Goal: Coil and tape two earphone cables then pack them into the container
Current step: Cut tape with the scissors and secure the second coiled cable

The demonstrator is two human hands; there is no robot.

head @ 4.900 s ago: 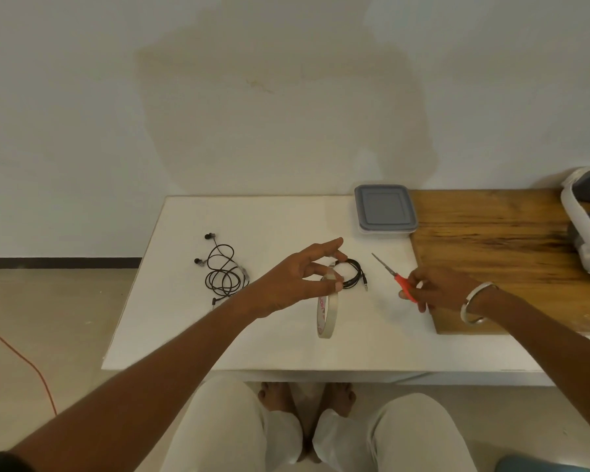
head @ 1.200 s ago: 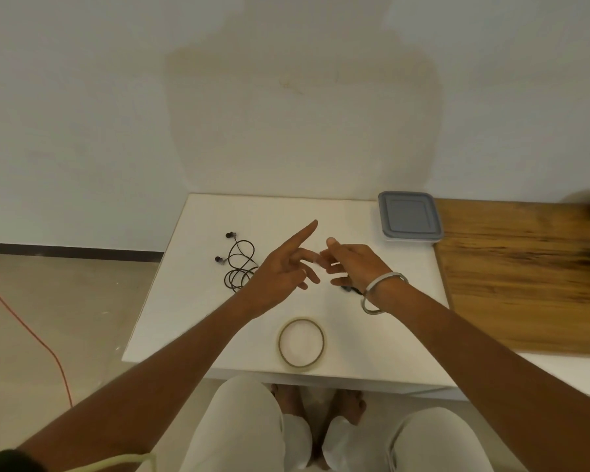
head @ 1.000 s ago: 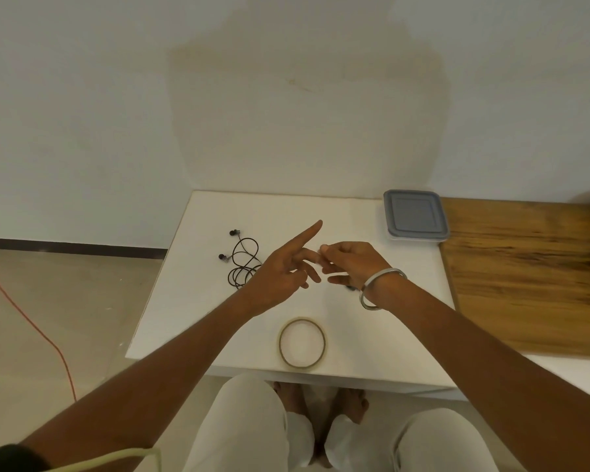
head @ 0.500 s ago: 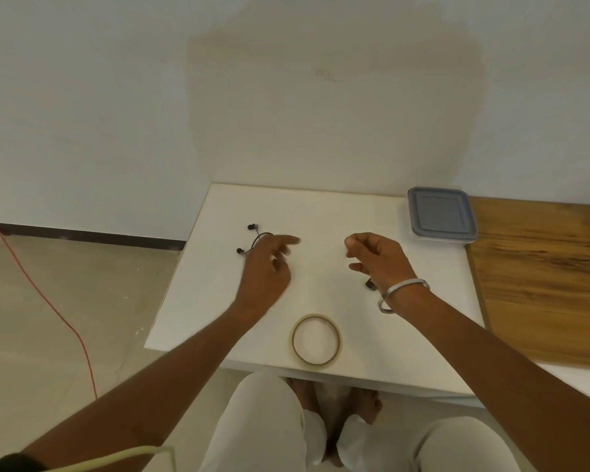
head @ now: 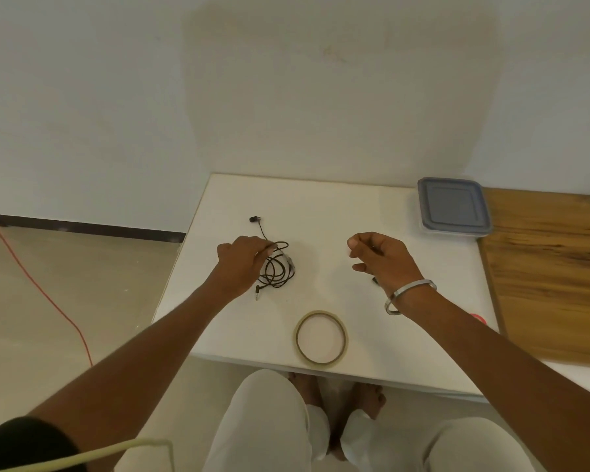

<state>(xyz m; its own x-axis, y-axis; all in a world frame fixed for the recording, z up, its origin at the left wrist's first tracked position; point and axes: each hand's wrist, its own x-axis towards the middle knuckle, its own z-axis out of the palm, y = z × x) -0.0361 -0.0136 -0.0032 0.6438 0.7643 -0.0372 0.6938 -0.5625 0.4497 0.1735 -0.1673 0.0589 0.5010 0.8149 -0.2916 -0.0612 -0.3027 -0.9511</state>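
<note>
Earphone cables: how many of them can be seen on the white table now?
2. One loose earphone cable lies left of centre, pinched by the left hand. The second cable is mostly hidden under the right hand; only a small dark piece shows.

One head-worn wide-angle view looks forward and steeply down from above the seated person's lap, close over the white worktop (head: 321, 212), facing the wall beyond its far edge.
</note>
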